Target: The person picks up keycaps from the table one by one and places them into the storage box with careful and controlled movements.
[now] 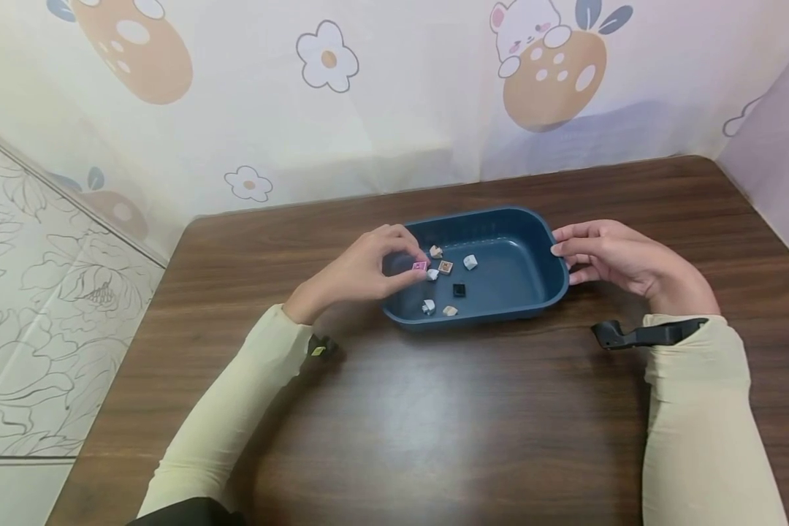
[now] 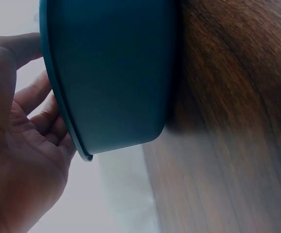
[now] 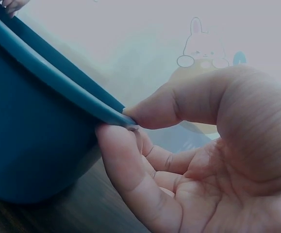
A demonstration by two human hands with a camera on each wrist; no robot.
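Observation:
A blue oblong tray sits on the table with several small pieces inside. In the head view my left hand reaches over its left end, a small pink square block pinched between thumb and fingers. Close by lie a brown square block, a black square block and a few whitish pieces. My right hand grips the tray's right end; in the right wrist view its thumb and index finger pinch the rim. The tray's wall hides the left fingertips in the left wrist view.
The dark wooden table extends in front of the tray and to both sides. Behind it hangs a pale curtain with fruit and flower prints. Each wrist wears a black strapped mount.

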